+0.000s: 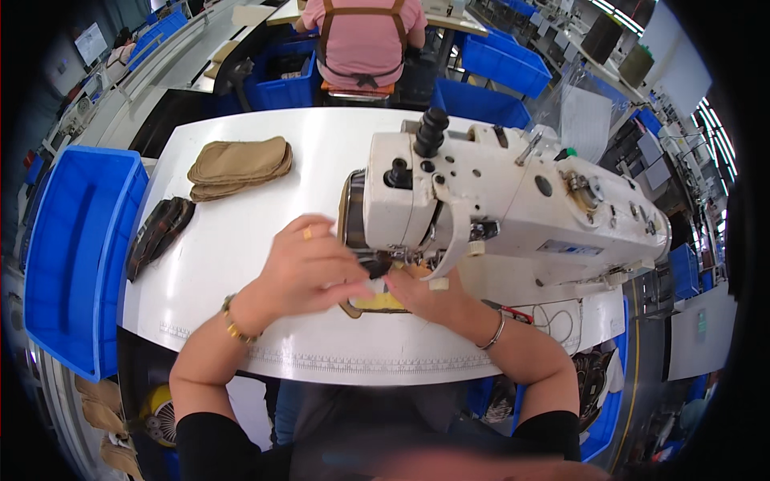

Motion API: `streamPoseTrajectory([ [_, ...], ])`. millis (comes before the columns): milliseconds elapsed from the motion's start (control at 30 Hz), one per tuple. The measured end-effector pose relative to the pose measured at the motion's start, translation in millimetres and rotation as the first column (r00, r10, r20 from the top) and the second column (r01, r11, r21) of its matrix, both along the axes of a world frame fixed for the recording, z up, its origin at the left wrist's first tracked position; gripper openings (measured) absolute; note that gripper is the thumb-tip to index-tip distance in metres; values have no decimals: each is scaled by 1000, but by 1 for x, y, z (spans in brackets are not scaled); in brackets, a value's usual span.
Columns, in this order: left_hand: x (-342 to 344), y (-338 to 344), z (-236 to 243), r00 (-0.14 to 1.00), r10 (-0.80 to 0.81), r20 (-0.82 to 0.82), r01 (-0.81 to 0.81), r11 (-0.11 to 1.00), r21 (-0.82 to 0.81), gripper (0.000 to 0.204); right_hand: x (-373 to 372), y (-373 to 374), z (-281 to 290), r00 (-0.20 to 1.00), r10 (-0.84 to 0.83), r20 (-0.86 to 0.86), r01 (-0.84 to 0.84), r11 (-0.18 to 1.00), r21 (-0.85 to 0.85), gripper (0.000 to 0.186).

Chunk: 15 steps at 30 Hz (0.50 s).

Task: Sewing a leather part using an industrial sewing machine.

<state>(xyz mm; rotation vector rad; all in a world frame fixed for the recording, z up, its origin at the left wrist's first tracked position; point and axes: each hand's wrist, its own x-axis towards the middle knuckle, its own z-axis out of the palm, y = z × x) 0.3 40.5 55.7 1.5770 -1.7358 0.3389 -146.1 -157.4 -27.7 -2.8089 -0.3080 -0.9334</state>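
My left hand (313,264), slightly blurred, hovers at the left of the white sewing machine's (505,208) needle area, its fingers loosely bent and thumb apart. My right hand (429,293) grips a layered fabric piece (371,301) with tan edging and a yellow panel beside the presser foot; some fingertips are hidden by the machine head. A dark part of the work lies under the left fingertips. Behind them, a stack of tan fabric pieces (237,164) lies on the white table (184,301), with dark plaid pieces (156,236) at its left edge.
A blue bin (76,256) stands left of the table. Red-handled snips (513,313) and a loose cord lie right of my right hand. Beyond the table are more blue bins (501,64) and a seated co-worker (361,44) in pink, facing away. A ruler strip runs along the near edge.
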Motion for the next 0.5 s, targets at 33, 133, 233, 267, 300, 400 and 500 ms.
streamPoseTrajectory([
  [33,-14,13,24,999,-19,-38,14,994,-109,28,-3,-4,-3,1000,-19,8,19,999,-27,20],
  [133,-63,87,79,976,-215,-31,181,884,-431,25,-13,-9,-5,993,-122,-11,113,949,-294,28],
  [233,-74,75,125,786,-538,305,590,501,-633,27,-3,6,14,984,0,-181,20,994,109,8],
  [267,-79,72,128,776,-555,301,594,481,-645,27,-5,-3,5,998,26,-60,-34,990,-137,14],
  [300,-83,72,129,768,-570,293,595,464,-657,27,2,-10,7,961,-33,274,247,542,-803,28],
  [400,-86,70,120,722,-648,243,613,436,-659,33,-1,-13,-3,988,-76,131,147,682,-717,42],
  [500,-82,70,123,645,-724,245,673,386,-631,34,-4,-9,-5,987,-78,143,154,730,-666,42],
])
